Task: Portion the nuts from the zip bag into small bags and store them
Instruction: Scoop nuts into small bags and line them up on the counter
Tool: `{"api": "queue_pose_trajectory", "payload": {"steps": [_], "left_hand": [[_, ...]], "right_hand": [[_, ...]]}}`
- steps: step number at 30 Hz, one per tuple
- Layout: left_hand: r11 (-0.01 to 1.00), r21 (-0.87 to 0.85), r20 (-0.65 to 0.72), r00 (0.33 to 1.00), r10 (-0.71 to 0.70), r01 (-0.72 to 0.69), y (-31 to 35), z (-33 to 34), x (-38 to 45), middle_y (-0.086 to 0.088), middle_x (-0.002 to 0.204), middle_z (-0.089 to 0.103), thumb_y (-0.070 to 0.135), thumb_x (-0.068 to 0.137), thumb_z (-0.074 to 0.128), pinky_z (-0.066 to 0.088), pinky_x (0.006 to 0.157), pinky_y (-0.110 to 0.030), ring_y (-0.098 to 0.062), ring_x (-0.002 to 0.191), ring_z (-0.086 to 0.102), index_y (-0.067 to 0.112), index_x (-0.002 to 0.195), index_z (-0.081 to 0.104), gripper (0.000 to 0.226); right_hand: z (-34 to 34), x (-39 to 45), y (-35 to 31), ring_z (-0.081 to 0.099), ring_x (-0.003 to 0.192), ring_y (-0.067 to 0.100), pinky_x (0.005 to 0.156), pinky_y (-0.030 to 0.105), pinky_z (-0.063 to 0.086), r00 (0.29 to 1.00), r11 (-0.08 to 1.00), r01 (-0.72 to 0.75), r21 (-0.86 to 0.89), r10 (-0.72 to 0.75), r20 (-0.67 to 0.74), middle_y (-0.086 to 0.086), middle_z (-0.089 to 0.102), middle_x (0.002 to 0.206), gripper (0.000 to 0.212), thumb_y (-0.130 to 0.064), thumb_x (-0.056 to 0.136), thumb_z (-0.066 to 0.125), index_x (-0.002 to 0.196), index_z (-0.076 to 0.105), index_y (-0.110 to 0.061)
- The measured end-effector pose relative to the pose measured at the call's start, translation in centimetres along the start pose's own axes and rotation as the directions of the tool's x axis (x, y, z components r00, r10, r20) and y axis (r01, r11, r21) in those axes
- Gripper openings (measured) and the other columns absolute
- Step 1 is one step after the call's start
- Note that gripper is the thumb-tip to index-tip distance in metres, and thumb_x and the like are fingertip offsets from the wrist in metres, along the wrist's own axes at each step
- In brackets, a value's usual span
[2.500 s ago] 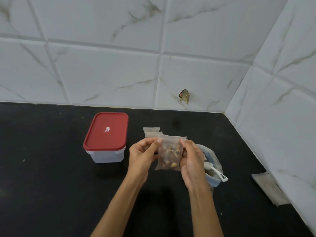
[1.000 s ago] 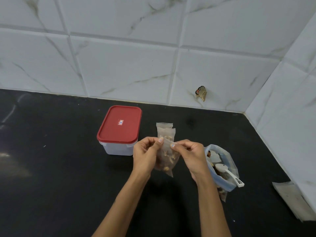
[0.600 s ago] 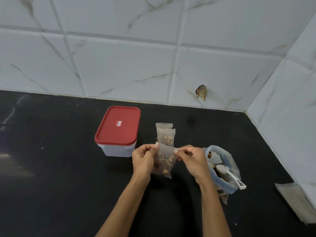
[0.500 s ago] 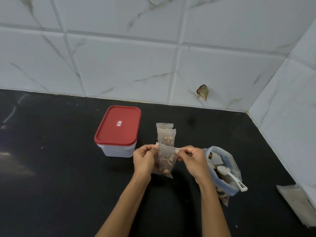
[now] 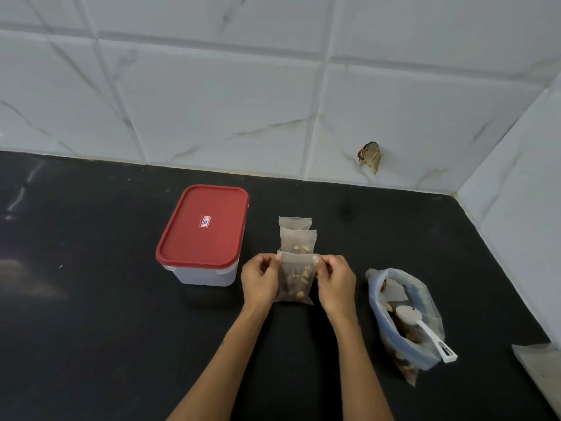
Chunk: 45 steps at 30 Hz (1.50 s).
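Note:
A small clear bag of nuts [image 5: 296, 279] is held low over the black counter [image 5: 91, 329], just in front of two other filled small bags [image 5: 297, 240] lying in a row. My left hand [image 5: 261, 281] pinches its top left corner and my right hand [image 5: 335, 282] pinches its top right corner. To the right, the big zip bag [image 5: 425, 302] stands open with nuts and a white scoop [image 5: 408, 316] inside.
A clear storage box with a shut red lid [image 5: 203, 224] stands left of the small bags. A flat stack of empty bags [image 5: 538, 361] lies at the right edge. White tiled walls close the back and right side.
Both hands have lowered the nut bag toward the counter and drawn it flat and upright-facing behind the row of two bags; the grip on its top corners stays.

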State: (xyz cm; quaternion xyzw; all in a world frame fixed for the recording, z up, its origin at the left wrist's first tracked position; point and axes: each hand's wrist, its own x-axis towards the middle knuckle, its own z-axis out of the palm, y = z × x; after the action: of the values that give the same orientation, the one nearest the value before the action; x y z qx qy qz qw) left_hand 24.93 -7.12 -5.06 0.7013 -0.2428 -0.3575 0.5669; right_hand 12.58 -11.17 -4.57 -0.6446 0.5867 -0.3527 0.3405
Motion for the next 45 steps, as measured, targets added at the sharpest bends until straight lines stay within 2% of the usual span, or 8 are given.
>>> {"api": "queue_pose_trajectory", "payload": {"steps": [13, 22, 27, 30, 34, 37, 41, 45], "left_hand": [[0.945, 0.298, -0.022, 0.989, 0.147, -0.134, -0.6, 0.2, 1.1, 0.004, 0.086, 0.066, 0.018, 0.096, 0.054, 0.038, 0.062, 0.001, -0.007, 0.080, 0.059, 0.006, 0.097, 0.070, 0.020], [0.917, 0.358, 0.029, 0.984, 0.175, -0.174, 1.5, -0.4, -0.9, -0.002, 0.113, 0.067, 0.018, 0.095, 0.054, 0.043, 0.082, -0.015, -0.006, 0.093, 0.059, 0.009, 0.127, 0.059, 0.033], [0.880, 0.255, 0.003, 0.910, 0.414, -0.401, 4.3, 1.4, -4.6, -0.002, 0.116, 0.064, 0.024, 0.097, 0.051, 0.050, 0.092, -0.030, -0.011, 0.105, 0.060, 0.011, 0.123, 0.058, 0.030], [0.868, 0.074, 0.059, 0.871, 0.487, -0.490, 6.4, 4.0, -7.7, 0.004, 0.108, 0.065, 0.022, 0.098, 0.050, 0.050, 0.087, -0.020, -0.004, 0.101, 0.061, 0.012, 0.118, 0.061, 0.025], [0.868, -0.179, 0.249, 0.832, 0.495, -0.462, 6.7, 8.9, -12.1, 0.005, 0.098, 0.068, 0.024, 0.097, 0.052, 0.053, 0.077, -0.021, -0.006, 0.090, 0.065, 0.016, 0.107, 0.063, 0.017], [0.936, -0.244, 0.475, 0.811, 0.343, -0.253, 5.0, 13.3, -15.9, -0.001, 0.094, 0.070, 0.021, 0.096, 0.054, 0.055, 0.082, -0.031, -0.010, 0.085, 0.066, 0.019, 0.099, 0.064, 0.010], [0.998, -0.050, 0.752, 0.656, 0.065, -0.042, 2.3, 17.7, -20.4, 0.000, 0.094, 0.067, 0.027, 0.098, 0.052, 0.053, 0.088, -0.034, -0.011, 0.086, 0.062, 0.025, 0.095, 0.061, 0.010], [0.992, 0.118, 0.785, 0.609, -0.117, 0.038, 1.1, 20.5, -22.8, 0.002, 0.080, 0.058, 0.044, 0.097, 0.046, 0.050, 0.084, -0.031, -0.011, 0.078, 0.056, 0.018, 0.090, 0.060, 0.030]], "right_hand": [[1.4, 1.2, 0.7, 0.056, 0.087, 0.010, 0.078, 0.023, 0.044, 0.984, 0.983, -0.159, 0.095, 0.165, -0.064, 0.002, 0.061, 0.099, 0.017, -0.020, 0.092, 0.059, 0.097, 0.069, -0.007], [0.0, 0.2, -2.0, 0.053, 0.099, 0.002, 0.071, 0.000, 0.040, 0.989, 0.978, -0.107, 0.177, 0.123, -0.079, -0.001, 0.043, 0.133, 0.037, -0.025, 0.097, 0.051, 0.131, 0.053, -0.013], [-3.5, -1.2, -5.3, 0.052, 0.114, 0.004, 0.091, 0.013, 0.043, 0.990, 0.964, 0.037, 0.262, 0.000, -0.142, 0.000, 0.038, 0.145, 0.042, -0.031, 0.096, 0.051, 0.134, 0.049, -0.015], [-7.8, -2.5, -5.9, 0.055, 0.110, 0.001, 0.090, 0.012, 0.047, 0.968, 0.948, 0.134, 0.288, -0.063, -0.244, -0.003, 0.046, 0.138, 0.037, -0.028, 0.095, 0.054, 0.130, 0.052, -0.016], [-15.1, -3.9, -3.3, 0.058, 0.098, -0.006, 0.078, 0.003, 0.044, 0.885, 0.954, 0.125, 0.273, 0.017, -0.466, -0.006, 0.058, 0.119, 0.032, -0.023, 0.093, 0.058, 0.125, 0.057, -0.016], [-20.3, -5.1, 1.1, 0.059, 0.091, 0.001, 0.074, 0.004, 0.042, 0.754, 0.974, -0.033, 0.223, 0.170, -0.634, 0.001, 0.061, 0.114, 0.032, -0.018, 0.092, 0.058, 0.123, 0.059, -0.011], [-25.3, -7.8, 7.5, 0.057, 0.108, 0.033, 0.092, 0.033, 0.041, 0.572, 0.909, -0.394, 0.138, 0.360, -0.737, 0.018, 0.060, 0.118, 0.031, -0.010, 0.088, 0.057, 0.118, 0.061, -0.004], [-26.4, -10.3, 12.1, 0.056, 0.109, 0.037, 0.092, 0.038, 0.042, 0.498, 0.784, -0.600, 0.159, 0.522, -0.693, 0.022, 0.061, 0.117, 0.035, -0.014, 0.087, 0.058, 0.119, 0.059, 0.001]]}}
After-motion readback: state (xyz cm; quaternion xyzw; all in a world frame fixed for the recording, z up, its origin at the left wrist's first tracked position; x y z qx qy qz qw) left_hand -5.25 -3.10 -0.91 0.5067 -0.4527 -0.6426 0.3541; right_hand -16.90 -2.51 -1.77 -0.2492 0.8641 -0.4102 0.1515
